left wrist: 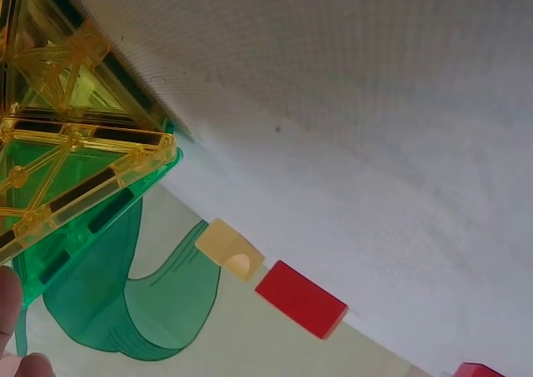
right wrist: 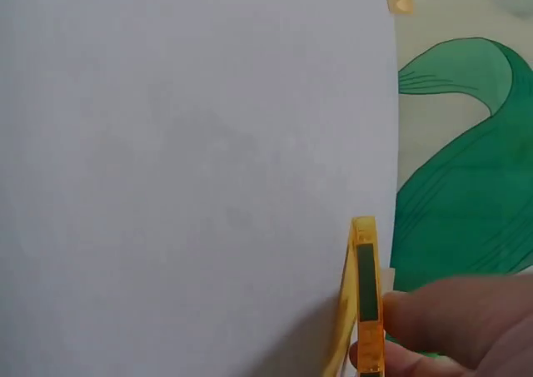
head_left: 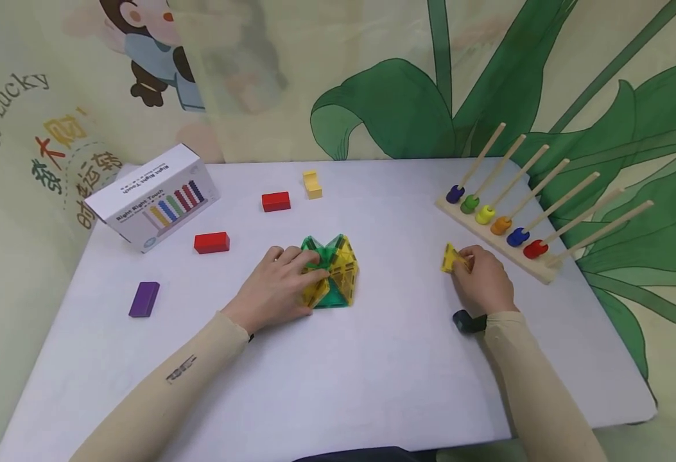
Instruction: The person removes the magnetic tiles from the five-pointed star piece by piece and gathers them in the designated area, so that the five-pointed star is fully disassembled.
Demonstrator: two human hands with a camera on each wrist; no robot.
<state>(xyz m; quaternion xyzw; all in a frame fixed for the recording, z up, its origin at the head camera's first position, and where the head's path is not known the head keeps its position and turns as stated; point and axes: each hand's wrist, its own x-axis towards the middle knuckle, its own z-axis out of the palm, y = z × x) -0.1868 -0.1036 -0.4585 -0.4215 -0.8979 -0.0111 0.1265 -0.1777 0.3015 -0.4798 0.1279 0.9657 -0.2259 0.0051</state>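
Resting near the middle of the white table [head_left: 372, 372], a tile structure [head_left: 338, 273] of green and yellow translucent panels is gripped from its left side by the left hand [head_left: 277, 289], whose fingers are curled over the upper panels. In the left wrist view the yellow and green triangular panels [left wrist: 75, 169] are seen close up, joined edge to edge. Well apart to the right, a single yellow tile [head_left: 450, 258] is pinched on edge by the right hand [head_left: 482, 279]; the right wrist view shows its thin edge [right wrist: 364, 294] held against the fingers [right wrist: 450, 319].

A peg rack [head_left: 499, 237] with coloured rings is placed just right of that hand. Two red blocks [head_left: 212, 242], a yellow block [head_left: 312, 183], a purple block [head_left: 144, 299] and a white box [head_left: 153, 196] are located on the far and left parts of the table.
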